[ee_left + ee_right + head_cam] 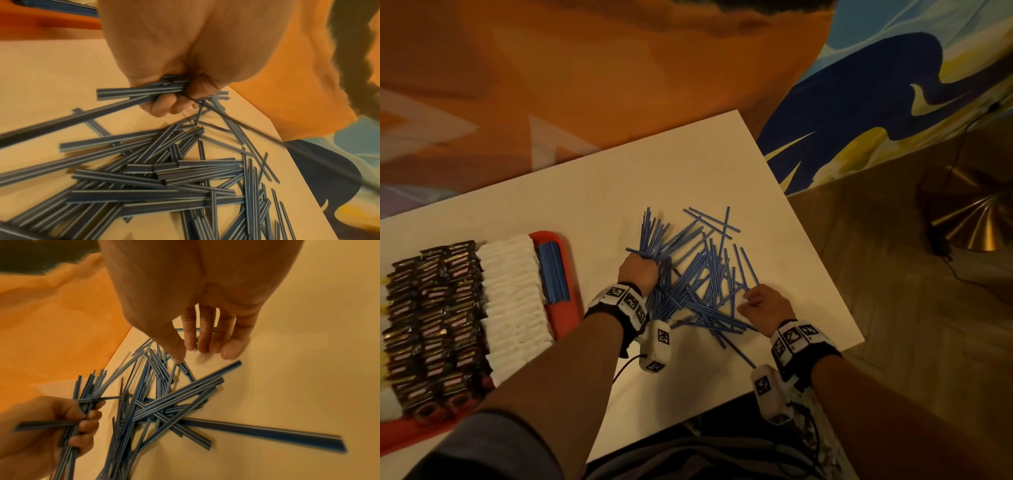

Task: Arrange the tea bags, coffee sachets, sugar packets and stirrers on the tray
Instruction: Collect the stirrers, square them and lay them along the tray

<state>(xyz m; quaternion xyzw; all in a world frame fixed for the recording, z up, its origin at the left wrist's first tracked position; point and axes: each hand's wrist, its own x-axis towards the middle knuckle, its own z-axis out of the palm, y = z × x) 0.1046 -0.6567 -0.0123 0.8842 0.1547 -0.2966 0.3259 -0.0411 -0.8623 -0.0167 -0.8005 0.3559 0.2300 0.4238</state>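
A loose heap of blue stirrers (702, 284) lies in the middle of the white table (592, 192). My left hand (638, 269) grips a bundle of stirrers (652, 229) that fans out away from me; in the left wrist view the fingers (174, 104) curl round the bundle (139, 92). My right hand (763, 305) hovers at the heap's right edge with fingers straight and spread (205, 340), its thumb tip near one stirrer (185, 368). On the red tray (565, 308) at the left lie a neat row of stirrers (553, 272), white packets (513, 301) and dark sachets (434, 322).
The table's right edge (825, 260) runs close beside my right hand, with wooden floor beyond. A brass lamp base (969, 212) and its cable stand on the floor at the right. An orange and blue painted wall (619, 68) rises behind the table.
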